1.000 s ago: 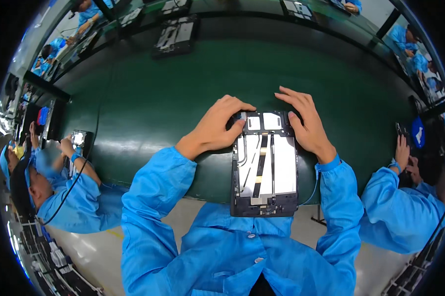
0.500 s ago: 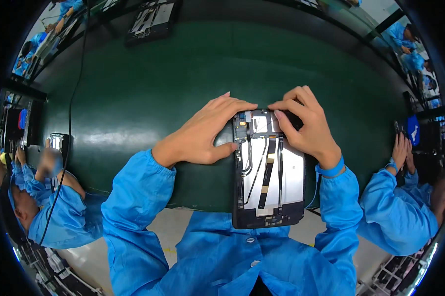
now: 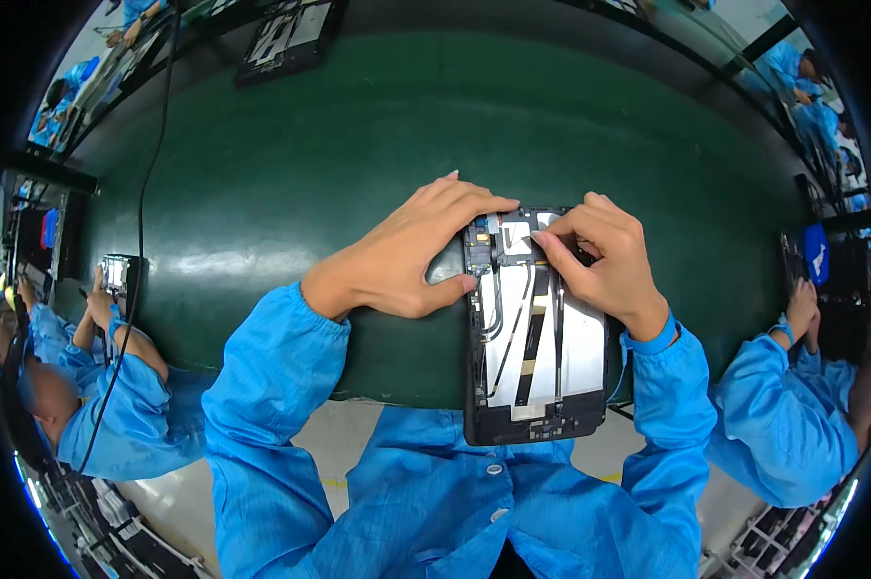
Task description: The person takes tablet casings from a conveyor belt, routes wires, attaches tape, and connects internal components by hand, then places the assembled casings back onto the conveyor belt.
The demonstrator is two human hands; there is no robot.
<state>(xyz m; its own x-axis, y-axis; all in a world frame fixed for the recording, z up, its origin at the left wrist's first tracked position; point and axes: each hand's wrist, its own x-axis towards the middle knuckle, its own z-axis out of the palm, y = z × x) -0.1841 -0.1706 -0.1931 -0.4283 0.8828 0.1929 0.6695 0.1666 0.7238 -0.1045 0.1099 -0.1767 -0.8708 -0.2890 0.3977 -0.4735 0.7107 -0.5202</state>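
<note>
An opened tablet (image 3: 580, 338) lies before me, its lower end overhanging the table's near edge. Silver panels, black ribbon cables and small circuit parts are exposed inside its black frame. My left hand (image 3: 407, 246) steadies its upper left corner, fingers at the top edge and thumb against the left side. Over the upper right part my right hand (image 3: 604, 256) is closed in a pinch, fingertips beside a small white square (image 3: 517, 237). Anything between those fingertips is too small to make out. A blue band with a cord circles my right wrist.
Another opened device (image 3: 289, 41) lies at the far left of the green table (image 3: 358, 125). A black cable (image 3: 141, 212) hangs down on the left. Co-workers in blue sit at left (image 3: 117, 415) and right (image 3: 783, 415); the left one handles a small device (image 3: 119, 273).
My right hand's pinched fingertips have come down from the tablet's top edge to its inner upper area. My left hand keeps its hold at the corner.
</note>
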